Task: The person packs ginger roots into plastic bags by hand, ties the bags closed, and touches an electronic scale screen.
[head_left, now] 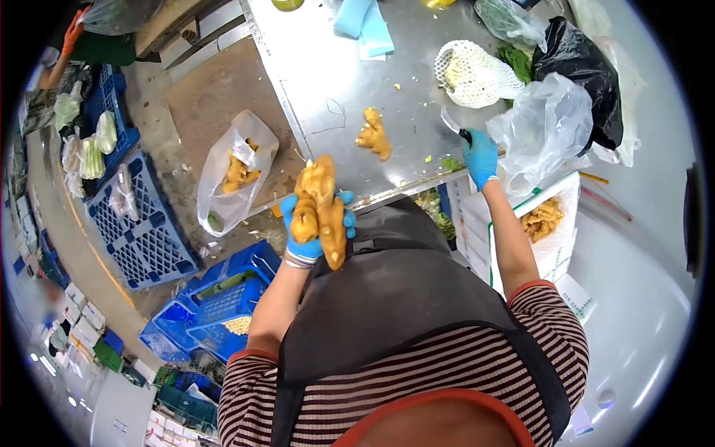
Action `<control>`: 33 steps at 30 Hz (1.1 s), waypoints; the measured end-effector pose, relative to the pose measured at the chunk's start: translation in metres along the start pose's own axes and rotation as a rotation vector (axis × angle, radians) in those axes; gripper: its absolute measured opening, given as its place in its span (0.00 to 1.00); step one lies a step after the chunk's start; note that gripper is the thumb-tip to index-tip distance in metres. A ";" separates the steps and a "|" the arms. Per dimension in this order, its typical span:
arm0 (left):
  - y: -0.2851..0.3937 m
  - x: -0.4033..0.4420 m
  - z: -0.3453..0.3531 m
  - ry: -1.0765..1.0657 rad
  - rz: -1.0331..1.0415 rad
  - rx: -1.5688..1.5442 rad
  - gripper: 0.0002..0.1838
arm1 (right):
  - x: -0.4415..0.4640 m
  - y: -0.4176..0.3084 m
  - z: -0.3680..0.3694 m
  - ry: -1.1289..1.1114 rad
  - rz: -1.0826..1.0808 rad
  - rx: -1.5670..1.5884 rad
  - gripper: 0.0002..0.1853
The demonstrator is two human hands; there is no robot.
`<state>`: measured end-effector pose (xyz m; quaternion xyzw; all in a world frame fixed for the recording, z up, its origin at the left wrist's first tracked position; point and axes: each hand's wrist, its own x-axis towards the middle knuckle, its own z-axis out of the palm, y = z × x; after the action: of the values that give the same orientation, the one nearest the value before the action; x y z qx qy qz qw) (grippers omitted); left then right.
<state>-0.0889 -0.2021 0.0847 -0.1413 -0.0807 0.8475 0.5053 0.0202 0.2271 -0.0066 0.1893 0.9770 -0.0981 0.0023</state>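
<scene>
Ginger root: the big ginger root is up in the left hand, in front of the apron, by the near edge of the bench.
Left hand: gloved, closed around the root from below, digits on both sides.
Right hand: gloved, gripping a small curved knife by its black handle, at the bench's near edge; blade points away from the root.
Handling: judging by looks, stiff, fairly heavy for its bulk, knobs likely to snap if levered. Sheen suggests damp skin, maybe slippery; can't confirm.
Grip point: best around the thick middle, palm under; avoid lifting by a tip or side knob.
Loose piece: smaller ginger piece lies on the bench, apart from both hands.
Other ginger: some in a plastic bag left of the bench, more in a white box below the right forearm.
Near right hand: clear bag just beside it.
</scene>
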 end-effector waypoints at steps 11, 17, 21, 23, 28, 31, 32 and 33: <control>-0.027 0.023 0.021 0.335 -0.273 0.357 0.46 | -0.074 -0.187 -0.141 -0.190 -0.140 0.436 0.27; -0.062 0.042 0.040 0.468 -0.477 0.490 0.43 | -0.124 -0.186 -0.126 -0.100 0.067 0.515 0.20; -0.063 0.032 0.039 0.310 -0.687 0.504 0.50 | -0.178 -0.141 -0.071 -0.105 0.606 0.685 0.12; -0.065 0.039 0.039 0.316 -0.733 0.533 0.46 | -0.204 -0.133 -0.074 -0.148 0.659 0.717 0.11; -0.066 0.046 0.060 0.508 -0.695 0.899 0.41 | -0.200 -0.167 -0.140 -0.069 0.400 0.938 0.11; -0.066 0.045 0.075 0.381 -0.702 1.033 0.39 | -0.200 -0.178 -0.148 -0.107 0.371 0.915 0.12; -0.066 0.045 0.079 0.387 -0.691 1.051 0.39 | -0.199 -0.178 -0.152 -0.101 0.353 0.893 0.12; -0.066 0.043 0.083 0.397 -0.681 1.067 0.38 | -0.198 -0.178 -0.158 -0.098 0.335 0.872 0.12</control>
<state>-0.0798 -0.1324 0.1747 0.0080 0.4045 0.5221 0.7508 0.1428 0.0222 0.1903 0.3231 0.7992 -0.5066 -0.0154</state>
